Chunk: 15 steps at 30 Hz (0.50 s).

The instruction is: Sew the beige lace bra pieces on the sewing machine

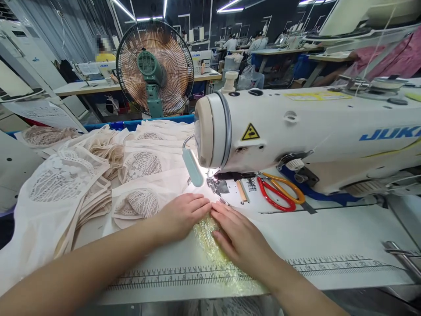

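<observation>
Right hand (241, 235) over crinkled, glossy film (208, 240)

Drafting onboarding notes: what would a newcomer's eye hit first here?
The big white JUKI sewing machine across the right, with red-and-orange-handled scissors below its arm. Then the left hand and right hand, close together in front of the lit needle area, and pale lace garments piled at left. Behind the pile stands a large fan.

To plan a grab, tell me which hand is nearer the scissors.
Right. The right hand is left of the scissors, on their near side; the left hand is farther left.
</observation>
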Each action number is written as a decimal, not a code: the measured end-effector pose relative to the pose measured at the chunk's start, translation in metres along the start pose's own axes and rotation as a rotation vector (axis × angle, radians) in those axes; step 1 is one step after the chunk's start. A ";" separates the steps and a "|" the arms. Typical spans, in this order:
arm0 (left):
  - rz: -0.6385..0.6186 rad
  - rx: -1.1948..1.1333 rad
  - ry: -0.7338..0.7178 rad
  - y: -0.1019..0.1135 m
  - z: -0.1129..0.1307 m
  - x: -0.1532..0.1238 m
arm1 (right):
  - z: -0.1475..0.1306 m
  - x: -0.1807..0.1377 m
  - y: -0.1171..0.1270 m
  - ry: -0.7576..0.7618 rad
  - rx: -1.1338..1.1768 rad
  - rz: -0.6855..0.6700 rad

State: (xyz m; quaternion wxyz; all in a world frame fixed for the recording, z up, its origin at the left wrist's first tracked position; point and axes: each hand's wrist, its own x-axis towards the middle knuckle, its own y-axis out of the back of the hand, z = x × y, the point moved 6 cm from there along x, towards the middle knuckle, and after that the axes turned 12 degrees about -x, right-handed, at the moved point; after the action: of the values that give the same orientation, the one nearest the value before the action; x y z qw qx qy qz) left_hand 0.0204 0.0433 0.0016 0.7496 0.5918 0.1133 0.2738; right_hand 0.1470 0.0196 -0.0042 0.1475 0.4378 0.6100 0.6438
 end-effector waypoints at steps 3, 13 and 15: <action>0.022 -0.017 -0.083 0.013 -0.009 0.003 | 0.001 0.000 0.002 -0.002 0.009 0.026; 0.032 -0.030 -0.098 0.021 -0.028 0.014 | 0.002 0.000 0.005 -0.016 0.082 0.037; 0.039 -0.037 -0.085 0.021 -0.033 0.017 | 0.002 -0.001 0.006 -0.020 0.092 0.038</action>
State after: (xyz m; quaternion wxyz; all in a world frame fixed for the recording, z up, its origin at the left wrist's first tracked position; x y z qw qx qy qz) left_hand 0.0121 0.0833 0.0154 0.7590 0.5911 0.0647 0.2652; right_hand 0.1510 0.0194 0.0006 0.1210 0.4621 0.6290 0.6133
